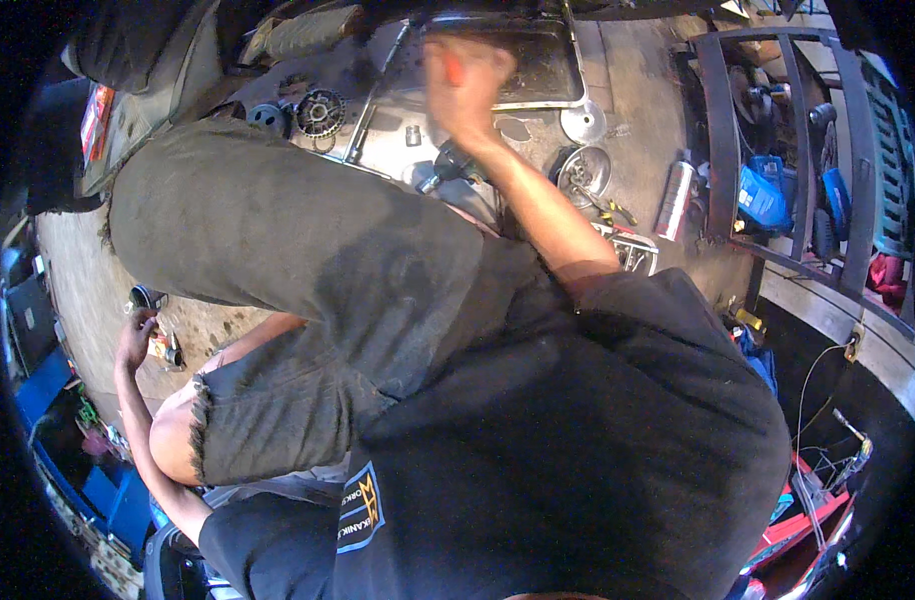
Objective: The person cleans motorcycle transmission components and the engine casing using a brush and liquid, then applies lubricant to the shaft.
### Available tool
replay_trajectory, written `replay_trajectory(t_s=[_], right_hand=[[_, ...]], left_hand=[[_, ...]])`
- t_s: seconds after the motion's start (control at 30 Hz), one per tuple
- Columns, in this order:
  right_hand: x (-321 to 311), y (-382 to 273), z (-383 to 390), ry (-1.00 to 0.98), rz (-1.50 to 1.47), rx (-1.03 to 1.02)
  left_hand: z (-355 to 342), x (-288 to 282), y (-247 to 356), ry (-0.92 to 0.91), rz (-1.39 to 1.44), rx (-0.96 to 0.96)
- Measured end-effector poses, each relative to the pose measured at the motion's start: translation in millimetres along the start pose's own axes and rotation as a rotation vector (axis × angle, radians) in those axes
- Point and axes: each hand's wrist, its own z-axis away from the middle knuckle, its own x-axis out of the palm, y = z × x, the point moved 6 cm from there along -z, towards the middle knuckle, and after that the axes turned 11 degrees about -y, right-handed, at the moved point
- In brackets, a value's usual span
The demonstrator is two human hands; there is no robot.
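1. Holds a small red object (456,70) in the right hand (470,92), over the near part of a metal-rimmed tray (548,105); too blurred to name more closely.
2. Curls the right fingers closed around it; cannot tell how tightly.
3. Reaches past a dark and silver metal part (446,168) with the right forearm; near it, stands a little metal cylinder (414,135) on a pale surface.
4. Hangs the left hand (133,342) low beside the bare knee, fingers loosely bent, fingertips at a dark round container (150,297); cannot tell whether gripping or merely touching.
5. Left of the tray, lies a toothed metal wheel (321,113); right of it, a pale disc (584,123) and a round metal drum (590,168).
6. Farther right, shows yellow-and-black pliers (618,211), a spray can (676,196) and a dark rack (720,130) with blue containers (765,198).
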Motion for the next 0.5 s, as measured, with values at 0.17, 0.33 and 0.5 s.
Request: replay_trajectory(t_s=[0.17,0.33,0.5], right_hand=[[37.5,-47.1,-15.9,-0.011,-0.144,-0.183],[-9.8,31.8,-3.2,-0.023,0.109,0.155],[-56.9,82.0,6.5,0.332,0.195,0.187]], left_hand=[[-9.9,-4.4,14.2,-0.006,0.059,0.021],[-7.3,11.3,-30.2,-0.003,0.173,-0.01],[-12.1,22.2,-32.9,-0.041,0.135,-0.048]])
